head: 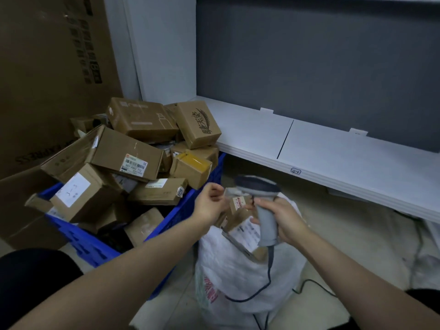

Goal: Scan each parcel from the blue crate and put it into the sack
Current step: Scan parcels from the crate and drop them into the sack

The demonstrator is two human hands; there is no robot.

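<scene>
At left a blue plastic crate brims with brown cardboard parcels, the half-curled left hand hovers just beside a small labelled cardboard parcel above the white woven sack, grip unclear, and the right hand clasps a grey scanner.

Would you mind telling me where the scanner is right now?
Head view, centre-right: the right hand grips the scanner over the sack, just right of the blue crate.

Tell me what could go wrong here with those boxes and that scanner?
The cardboard parcels are heaped above the rim of the blue crate; the printed box on top could slide off. The cable of the barcode scanner hangs down over the white sack, so a dropped parcel might snag it.
</scene>
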